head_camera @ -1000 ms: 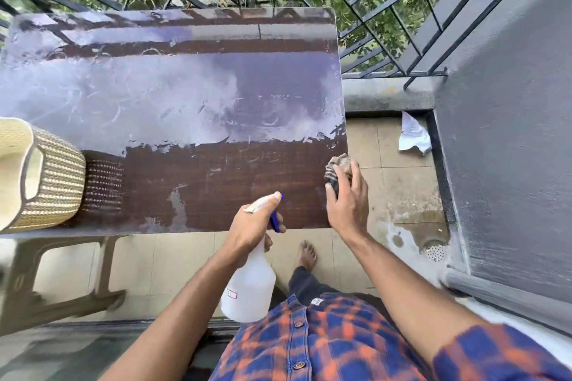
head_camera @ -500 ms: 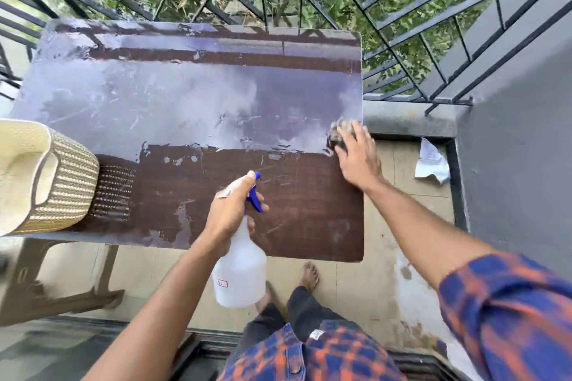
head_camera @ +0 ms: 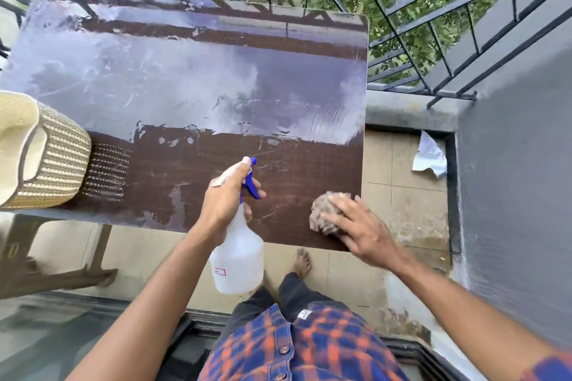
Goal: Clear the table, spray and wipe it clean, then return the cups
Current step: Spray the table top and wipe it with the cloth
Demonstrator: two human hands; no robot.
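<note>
With left hand (head_camera: 225,206) gripping spray bottle (head_camera: 239,260) and right hand (head_camera: 363,233) pressing rag (head_camera: 323,212), swept back to near corner of table (head_camera: 216,86), still mid-wipe.

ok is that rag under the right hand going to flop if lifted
Probably floppy: the rag is a crumpled wad under the right hand. Likely light, since spread fingers alone press it. It should slide easily on the glossy table.

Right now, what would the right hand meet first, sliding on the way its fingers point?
Beyond the cloth under it, bare tabletop; then perhaps the spray bottle's nozzle, though depth is unclear.
</note>
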